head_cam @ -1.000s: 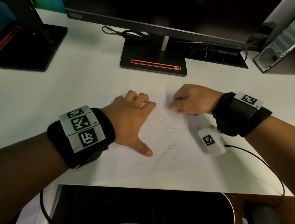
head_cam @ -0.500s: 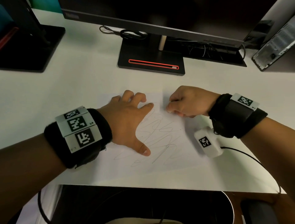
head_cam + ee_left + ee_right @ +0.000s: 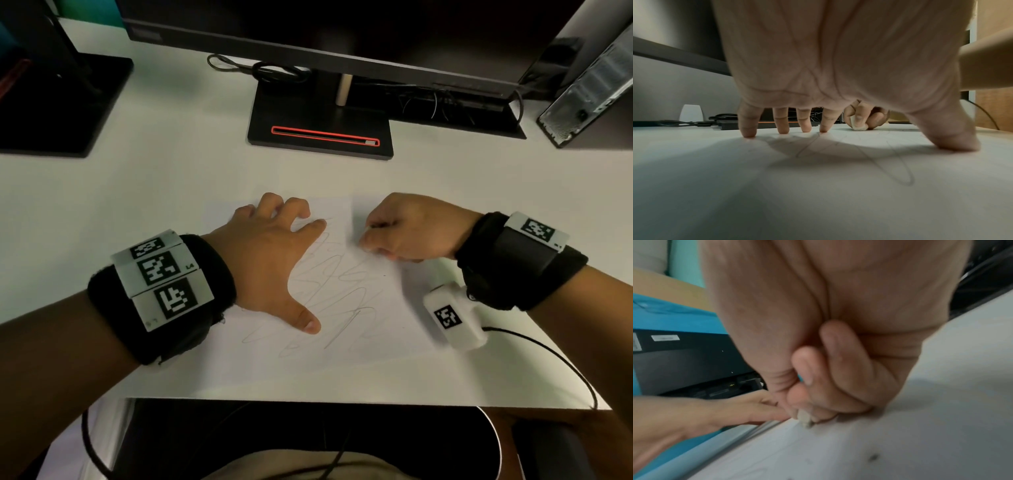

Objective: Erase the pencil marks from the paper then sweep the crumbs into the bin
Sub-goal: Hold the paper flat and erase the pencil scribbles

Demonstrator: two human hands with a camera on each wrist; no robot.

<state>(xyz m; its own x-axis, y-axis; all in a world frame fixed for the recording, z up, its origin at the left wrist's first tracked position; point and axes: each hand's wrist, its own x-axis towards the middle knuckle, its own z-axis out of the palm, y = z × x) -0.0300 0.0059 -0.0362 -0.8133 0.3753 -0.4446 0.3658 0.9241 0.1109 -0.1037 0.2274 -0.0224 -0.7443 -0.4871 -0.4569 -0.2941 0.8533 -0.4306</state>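
A white sheet of paper (image 3: 370, 329) lies on the desk, covered in looping pencil scribbles (image 3: 342, 284). My left hand (image 3: 270, 253) lies spread on the sheet's left half, fingertips (image 3: 749, 132) and thumb pressing it flat. My right hand (image 3: 407, 229) is at the sheet's upper right, curled into a fist. It pinches a small whitish eraser (image 3: 858, 125) whose tip (image 3: 805, 419) touches the paper. A dark crumb (image 3: 873, 456) lies on the paper near that hand.
A monitor stand (image 3: 320, 126) with a red slot sits behind the paper, cables beside it. A second stand (image 3: 61, 102) is at far left, a computer case (image 3: 589, 92) at far right. A round bin rim (image 3: 493, 442) shows below the desk's front edge.
The right hand with the eraser has shifted slightly left and toward me along the top of the scribbles. The left hand has stayed pressed on the paper.
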